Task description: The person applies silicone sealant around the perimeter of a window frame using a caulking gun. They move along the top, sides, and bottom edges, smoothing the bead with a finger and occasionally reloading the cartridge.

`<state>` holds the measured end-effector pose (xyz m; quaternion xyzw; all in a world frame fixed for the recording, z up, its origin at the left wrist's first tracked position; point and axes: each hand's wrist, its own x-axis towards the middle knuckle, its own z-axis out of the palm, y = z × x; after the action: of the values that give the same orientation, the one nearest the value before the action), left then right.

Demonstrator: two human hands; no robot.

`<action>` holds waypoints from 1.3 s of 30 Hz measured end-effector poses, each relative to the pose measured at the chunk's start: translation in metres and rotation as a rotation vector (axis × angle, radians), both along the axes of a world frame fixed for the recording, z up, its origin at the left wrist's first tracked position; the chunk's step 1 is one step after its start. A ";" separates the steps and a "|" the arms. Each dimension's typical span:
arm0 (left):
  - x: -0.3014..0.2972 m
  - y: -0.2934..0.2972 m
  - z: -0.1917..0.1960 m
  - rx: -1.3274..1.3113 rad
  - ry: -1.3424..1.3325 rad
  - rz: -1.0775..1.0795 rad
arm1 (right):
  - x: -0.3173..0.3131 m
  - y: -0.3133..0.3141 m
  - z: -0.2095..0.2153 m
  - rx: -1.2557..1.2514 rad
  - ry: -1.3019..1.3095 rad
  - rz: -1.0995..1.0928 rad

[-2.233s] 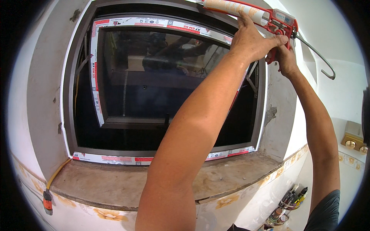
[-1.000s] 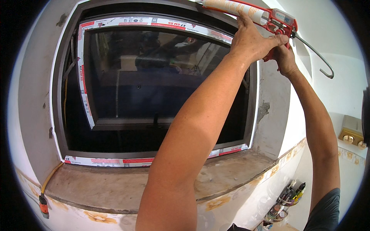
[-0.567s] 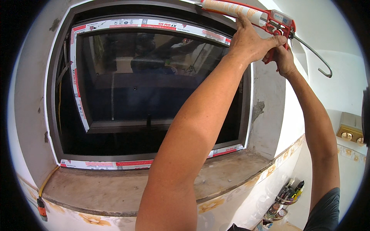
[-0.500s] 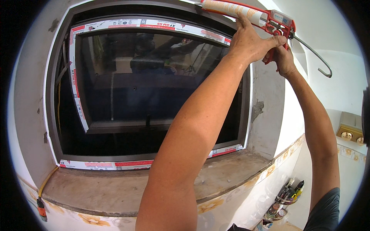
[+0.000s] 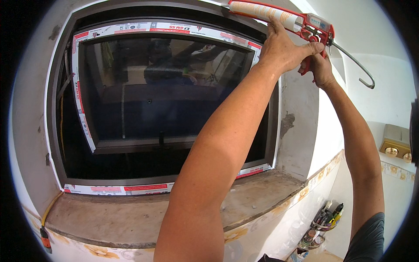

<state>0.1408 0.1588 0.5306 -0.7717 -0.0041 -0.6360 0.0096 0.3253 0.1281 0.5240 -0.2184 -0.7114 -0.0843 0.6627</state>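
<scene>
A red caulking gun [image 5: 321, 33] with a white and orange sealant tube [image 5: 266, 12] in its cradle is held up at the top right corner of the window. Its nozzle points left, close to the upper edge of the dark window frame [image 5: 166, 4]. My left hand [image 5: 281, 47] is closed on the front of the gun from below, fingers against the tube and thumb stretched back toward the handle. Around the red handle and trigger, my right hand [image 5: 322, 70] is wrapped. Behind the gun sticks out a hooked metal rod [image 5: 355, 63]. Where the nozzle tip touches is hard to make out.
A tilted sash [image 5: 94, 150] edged with printed protective tape sits in the frame. Below runs a rough stone sill [image 5: 104, 218] with small crumbs. A yellow cord with an orange connector [image 5: 45, 241] hangs at left. A wall rack [image 5: 321, 227] holds small items at lower right.
The window has shifted slightly left in the view, while both hands and the gun stay almost in the same place in the picture. The grip is unchanged.
</scene>
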 end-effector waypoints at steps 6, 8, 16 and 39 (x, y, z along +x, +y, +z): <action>0.009 0.004 0.000 0.004 -0.002 0.020 | 0.002 -0.002 -0.005 0.007 0.035 0.001; 0.013 0.004 0.001 0.001 0.015 0.006 | 0.008 -0.002 -0.005 0.008 0.033 -0.015; 0.026 0.007 -0.001 0.001 -0.012 0.025 | 0.021 0.002 -0.005 0.009 0.031 -0.035; 0.063 0.015 -0.002 0.011 -0.001 -0.007 | 0.051 0.000 -0.012 -0.018 0.087 -0.048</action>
<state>0.2038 0.1736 0.5288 -0.7714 0.0020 -0.6362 0.0119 0.3768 0.1284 0.5120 -0.2449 -0.6771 -0.0843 0.6888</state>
